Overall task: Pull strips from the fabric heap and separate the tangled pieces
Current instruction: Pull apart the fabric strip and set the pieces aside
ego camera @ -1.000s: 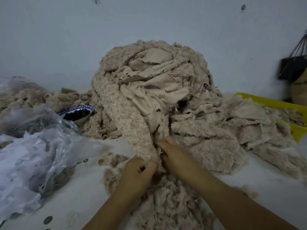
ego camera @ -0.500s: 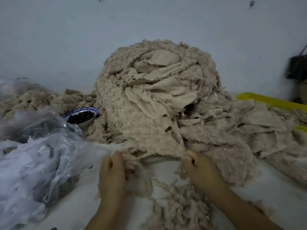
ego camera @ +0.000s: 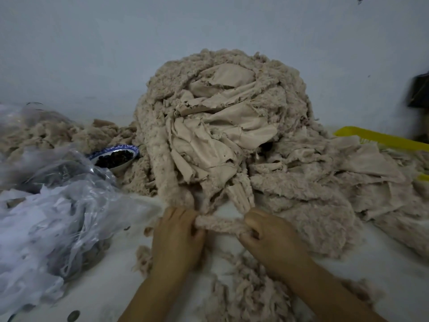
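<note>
Plainly, the step in hand was freeing one fleecy strip (ego camera: 220,225) from the near foot of the fabric heap (ego camera: 220,126), which stood mid-table on the white table (ego camera: 383,263), against the far wall (ego camera: 92,54). The left hand (ego camera: 176,238) had its fingers (ego camera: 180,214) curled round the strip's left end. The right hand (ego camera: 271,238) gripped the right end in a closed fist. The strip ran nearly level between them, just above the table.

From both ends fleecy bands (ego camera: 241,198) climbed into the heap, so the piece looked snagged or joined there rather than free. To do it well, by my reading, the pull needed to come low and steady toward the near edge. Both grips belonged close to where the bands rose, so that the tangle opened instead of tightening.

A sharp tug risked dragging the tall heap over, perhaps onto the blue-rimmed bowl (ego camera: 115,156) of dark bits at its left foot, beside the crumpled plastic bags (ego camera: 58,217). Loose fluff scraps (ego camera: 243,287) lay on the near side of the hands, a fair spot for the freed piece.
</note>
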{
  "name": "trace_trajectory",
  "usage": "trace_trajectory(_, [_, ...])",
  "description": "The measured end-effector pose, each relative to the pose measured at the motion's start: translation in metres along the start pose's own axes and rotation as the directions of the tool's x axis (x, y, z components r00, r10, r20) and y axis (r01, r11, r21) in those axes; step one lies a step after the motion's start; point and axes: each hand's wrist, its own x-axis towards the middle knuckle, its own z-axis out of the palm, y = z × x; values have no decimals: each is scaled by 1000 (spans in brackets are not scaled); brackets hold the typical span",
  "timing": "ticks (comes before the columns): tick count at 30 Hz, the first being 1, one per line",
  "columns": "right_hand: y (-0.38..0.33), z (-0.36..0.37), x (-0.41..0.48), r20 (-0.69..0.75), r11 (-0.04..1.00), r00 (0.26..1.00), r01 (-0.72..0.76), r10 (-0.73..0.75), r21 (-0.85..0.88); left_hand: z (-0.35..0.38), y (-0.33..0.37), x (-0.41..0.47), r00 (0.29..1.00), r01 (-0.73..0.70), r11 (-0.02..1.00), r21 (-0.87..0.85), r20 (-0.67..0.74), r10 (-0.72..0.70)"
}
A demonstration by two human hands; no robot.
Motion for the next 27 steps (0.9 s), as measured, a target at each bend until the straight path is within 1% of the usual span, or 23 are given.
trace_trajectory(2, [-1,-1,0,-22,998,998,-56,55,-31,-4,-8,2,985,173,983,-63,-7,-174])
trace_trajectory(4, [3,1,2,-3,983,986,-167,167,-72,-9,-7,2,956,275,939,-205,-43,-289])
trace_trajectory(5, [7,2,4,3,968,970,-242,243,-71,-11,-3,1,949,286,922,-262,-55,-310])
trace_trajectory(6, [13,3,5,6,944,944,-329,330,-19,-11,0,-1,954,260,920,-293,-72,-292])
trace_trajectory(7, [19,2,6,16,913,916,-401,401,76,-12,5,-3,960,230,920,-316,-82,-268])
trace_trajectory(8, [23,3,7,28,874,891,-451,453,180,-12,9,-6,958,225,905,-361,-87,-273])
trace_trajectory(9, [26,3,7,32,847,881,-464,472,259,-13,13,-7,943,254,866,-432,-87,-320])
trace_trajectory(11, [25,6,7,37,819,881,-452,471,354,-13,18,-6,885,335,721,-606,-61,-462])
trace_trajectory(12, [24,9,7,35,812,885,-442,465,381,-14,20,-5,855,354,656,-667,-52,-516])
trace_trajectory(14, [23,13,9,31,800,880,-446,474,402,-13,22,-5,828,366,571,-735,-23,-560])
trace_trajectory(15, [24,12,10,33,788,872,-458,489,411,-12,22,-6,833,371,558,-742,1,-553])
trace_trajectory(16, [25,10,11,38,776,864,-469,502,422,-13,22,-8,854,370,568,-735,29,-519])
trace_trajectory(17, [26,7,11,50,766,862,-474,505,435,-13,20,-11,889,357,615,-703,53,-455])
trace_trajectory(18, [27,4,10,74,768,870,-468,488,437,-12,18,-12,928,325,690,-647,76,-366])
trace_trajectory(20, [23,0,4,158,818,914,-406,374,409,-10,16,-13,983,181,862,-473,114,-144])
trace_trajectory(21, [17,0,1,207,846,936,-346,284,405,-7,17,-13,990,97,920,-381,136,-48])
trace_trajectory(22, [10,1,-2,245,861,951,-282,191,424,-5,21,-12,989,12,949,-314,142,35])
trace_trajectory(23, [2,1,-5,257,863,960,-224,114,453,-2,24,-13,986,-73,958,-278,121,111])
trace_trajectory(24, [-4,2,-6,249,863,967,-175,60,473,0,26,-14,981,-142,949,-280,90,174])
trace_trajectory(25, [-8,2,-6,227,869,973,-135,27,476,-1,28,-15,978,-169,940,-296,73,198])
trace_trajectory(27, [-8,1,-5,164,894,986,-79,6,440,-2,24,-15,978,-166,932,-322,71,198])
